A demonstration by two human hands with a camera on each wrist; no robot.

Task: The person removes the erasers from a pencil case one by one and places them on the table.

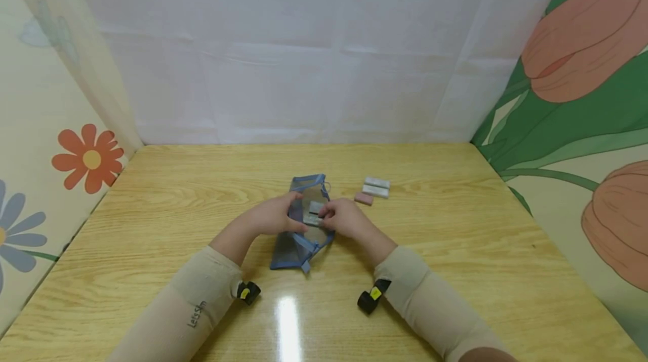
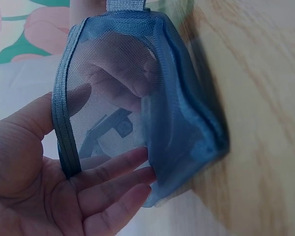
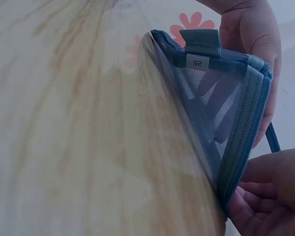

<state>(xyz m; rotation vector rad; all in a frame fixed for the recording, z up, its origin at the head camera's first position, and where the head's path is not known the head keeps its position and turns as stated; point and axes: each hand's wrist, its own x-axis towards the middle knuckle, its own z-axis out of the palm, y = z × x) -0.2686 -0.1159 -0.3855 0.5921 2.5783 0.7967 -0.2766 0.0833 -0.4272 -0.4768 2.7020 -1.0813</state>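
A blue mesh zip pouch [image 1: 287, 254] lies on the table with its mouth spread wide. My left hand [image 1: 275, 215] grips its left rim, the thumb [image 2: 78, 97] inside the mouth and the other fingers [image 2: 118, 189] outside along the mesh. At the opening, my right hand [image 1: 346, 218] pinches the end of a silvery bar [image 1: 311, 220] with curled fingertips. A small grey block [image 1: 316, 207] sits just behind that bar within the pouch. Through the mesh in the left wrist view, the right hand's curled fingers [image 2: 119, 73] show dimly.
Two silvery-white bars [image 1: 376, 190] and a pink block [image 1: 363, 198] lie on the wooden table [image 1: 435, 210] behind and right of the pouch. A white cloth [image 1: 304, 81] hangs along the back edge, with flower-printed panels [image 1: 597, 137] at both sides.
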